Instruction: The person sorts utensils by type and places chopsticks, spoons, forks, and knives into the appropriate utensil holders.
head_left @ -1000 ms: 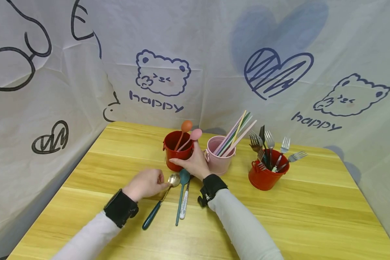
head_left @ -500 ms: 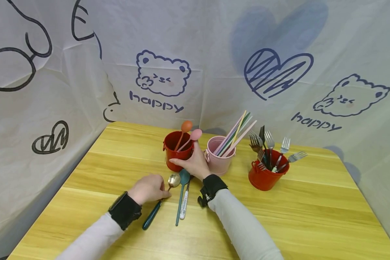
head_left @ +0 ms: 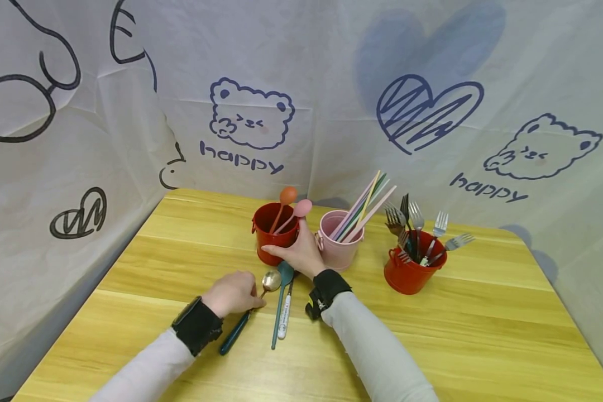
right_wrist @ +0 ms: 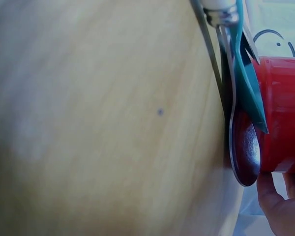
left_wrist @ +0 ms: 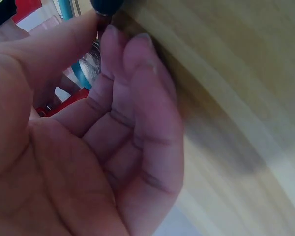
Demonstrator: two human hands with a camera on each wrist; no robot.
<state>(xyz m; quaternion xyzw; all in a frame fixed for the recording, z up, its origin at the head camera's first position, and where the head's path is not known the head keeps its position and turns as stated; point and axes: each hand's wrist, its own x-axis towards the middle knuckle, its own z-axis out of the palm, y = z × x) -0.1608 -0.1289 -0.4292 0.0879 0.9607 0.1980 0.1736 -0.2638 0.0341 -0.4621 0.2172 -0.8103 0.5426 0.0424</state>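
Observation:
My left hand (head_left: pixel 233 293) pinches the neck of a gold-bowled spoon (head_left: pixel 271 280) between thumb and fingers; its dark teal handle (left_wrist: pixel 106 5) shows at the top of the left wrist view. The spoon lies low over the table. My right hand (head_left: pixel 304 248) grips the side of a red bucket (head_left: pixel 276 254), which holds an orange spoon (head_left: pixel 288 195) and a pink spoon (head_left: pixel 302 208). In front of the bucket lie a teal spoon (head_left: pixel 280 304) and a white-handled spoon (head_left: pixel 285 318), whose metal bowl (right_wrist: pixel 246 147) appears in the right wrist view.
A pink bucket (head_left: pixel 338 257) with several coloured sticks (head_left: pixel 364 209) stands just right of my right hand. Farther right is another red bucket (head_left: pixel 407 279) full of forks (head_left: pixel 418 215). A printed cloth (head_left: pixel 331 139) hangs behind the wooden table (head_left: pixel 482 324).
My left hand has shifted down from beside the gold spoon's bowl to its neck and now pinches it. The spoon has moved very slightly. My right hand stays on the red bucket.

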